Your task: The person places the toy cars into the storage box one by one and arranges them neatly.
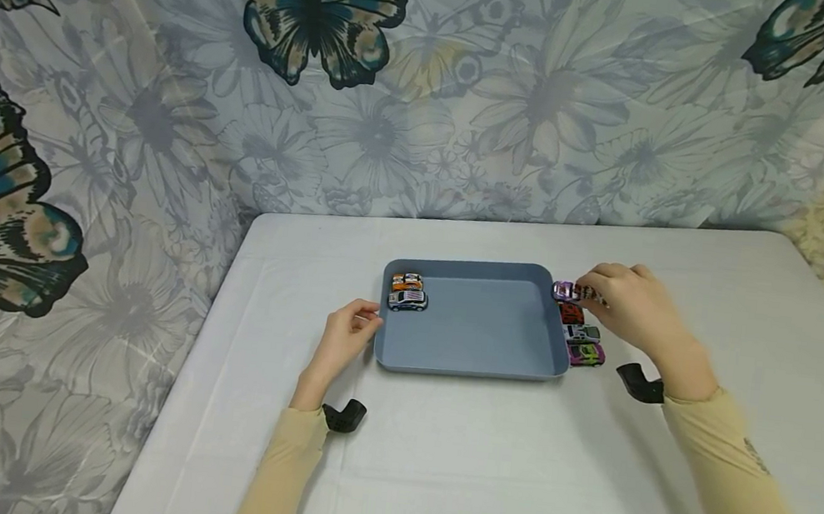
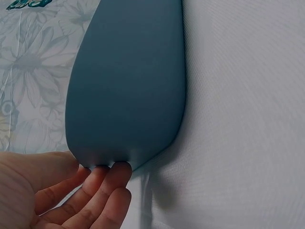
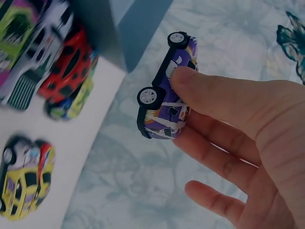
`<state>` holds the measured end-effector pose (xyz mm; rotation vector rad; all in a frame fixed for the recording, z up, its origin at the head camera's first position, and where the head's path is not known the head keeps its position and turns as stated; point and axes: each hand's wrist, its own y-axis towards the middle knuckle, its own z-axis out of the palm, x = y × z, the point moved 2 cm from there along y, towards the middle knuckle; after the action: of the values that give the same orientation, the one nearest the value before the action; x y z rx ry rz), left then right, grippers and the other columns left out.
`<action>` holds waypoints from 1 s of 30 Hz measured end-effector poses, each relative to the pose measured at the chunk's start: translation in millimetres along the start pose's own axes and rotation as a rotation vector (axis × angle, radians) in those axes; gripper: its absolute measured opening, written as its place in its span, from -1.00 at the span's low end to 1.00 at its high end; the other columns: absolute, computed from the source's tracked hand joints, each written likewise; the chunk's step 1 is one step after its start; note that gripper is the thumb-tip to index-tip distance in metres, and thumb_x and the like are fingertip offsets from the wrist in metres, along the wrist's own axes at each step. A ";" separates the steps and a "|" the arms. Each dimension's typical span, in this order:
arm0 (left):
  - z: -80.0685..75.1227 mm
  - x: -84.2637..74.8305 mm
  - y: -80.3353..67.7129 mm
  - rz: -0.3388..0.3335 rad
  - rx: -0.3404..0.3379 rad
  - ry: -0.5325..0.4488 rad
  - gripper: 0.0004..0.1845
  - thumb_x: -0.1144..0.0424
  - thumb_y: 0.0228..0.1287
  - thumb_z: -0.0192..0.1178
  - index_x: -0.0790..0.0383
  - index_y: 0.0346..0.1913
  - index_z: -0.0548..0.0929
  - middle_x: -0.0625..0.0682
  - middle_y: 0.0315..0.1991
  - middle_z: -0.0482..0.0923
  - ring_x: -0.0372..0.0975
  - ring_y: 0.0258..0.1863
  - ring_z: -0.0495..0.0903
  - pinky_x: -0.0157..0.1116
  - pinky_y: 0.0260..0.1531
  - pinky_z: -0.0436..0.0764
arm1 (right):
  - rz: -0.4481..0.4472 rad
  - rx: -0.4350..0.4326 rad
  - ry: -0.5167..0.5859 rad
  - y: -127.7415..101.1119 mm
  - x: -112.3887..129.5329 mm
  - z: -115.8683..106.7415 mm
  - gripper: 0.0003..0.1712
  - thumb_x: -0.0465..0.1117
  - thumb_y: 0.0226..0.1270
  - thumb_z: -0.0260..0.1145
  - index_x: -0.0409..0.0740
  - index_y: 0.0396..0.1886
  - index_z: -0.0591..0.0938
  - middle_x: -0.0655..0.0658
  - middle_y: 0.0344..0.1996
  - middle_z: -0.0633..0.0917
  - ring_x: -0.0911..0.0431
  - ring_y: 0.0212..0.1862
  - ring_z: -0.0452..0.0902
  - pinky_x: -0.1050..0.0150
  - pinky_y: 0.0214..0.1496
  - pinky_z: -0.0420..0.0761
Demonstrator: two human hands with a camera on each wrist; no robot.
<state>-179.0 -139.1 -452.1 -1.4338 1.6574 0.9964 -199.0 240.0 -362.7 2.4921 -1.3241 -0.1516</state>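
Note:
At the right end of the grey-blue tray [image 1: 479, 331], my right hand [image 1: 636, 310] pinches a purple toy car [image 3: 164, 102] with white stripes between thumb and fingers. A green-and-purple toy car [image 1: 586, 355], a silver one [image 1: 581, 333] and a red one with black spots [image 3: 66, 69] stand in a row beside the tray. My left hand [image 1: 345, 338] holds the tray's left edge, its fingertips on the outer wall in the left wrist view. Inside the tray at the left, an orange toy car [image 1: 407, 282] sits behind a silver-white toy car [image 1: 407, 300].
A yellow toy car [image 3: 28, 179] and a blue-and-yellow one [image 3: 71, 102] stand on the table near the others. White cloth covers the table [image 1: 451, 462]. A butterfly-patterned curtain [image 1: 471, 129] hangs behind and at the left. Black wrist mounts [image 1: 344, 416] project from both wrists.

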 end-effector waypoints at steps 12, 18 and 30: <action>-1.2 -1.2 -0.8 -0.001 0.004 0.012 -0.77 0.39 0.22 0.21 0.42 -0.08 0.59 0.17 -0.29 0.59 -0.11 -0.37 0.60 -0.35 -0.41 0.54 | -0.087 0.014 0.045 36.8 37.7 23.2 -0.72 -0.31 -0.06 0.49 -0.24 -0.28 0.68 -0.16 -0.34 0.65 -0.04 -0.29 0.57 0.00 -0.25 0.46; -1.0 -0.9 -1.3 -0.002 0.004 0.015 -0.76 0.39 0.22 0.21 0.42 -0.07 0.59 0.16 -0.29 0.59 -0.11 -0.36 0.60 -0.34 -0.40 0.55 | -0.130 0.016 0.076 53.2 57.7 36.9 -0.73 -0.29 -0.07 0.51 -0.20 -0.30 0.69 -0.12 -0.34 0.66 0.00 -0.28 0.58 0.02 -0.21 0.48; -0.4 -1.2 -2.0 -0.004 0.006 0.012 -0.76 0.38 0.23 0.20 0.42 -0.06 0.58 0.16 -0.28 0.58 -0.13 -0.36 0.59 -0.38 -0.46 0.53 | -0.184 0.082 0.129 79.2 92.8 58.3 -0.79 -0.23 -0.02 0.49 -0.14 -0.34 0.69 -0.05 -0.35 0.66 0.07 -0.30 0.56 0.04 -0.12 0.47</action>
<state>-176.9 -139.1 -451.0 -1.4415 1.6642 0.9821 -222.8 109.1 -387.3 2.6413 -1.0705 0.0228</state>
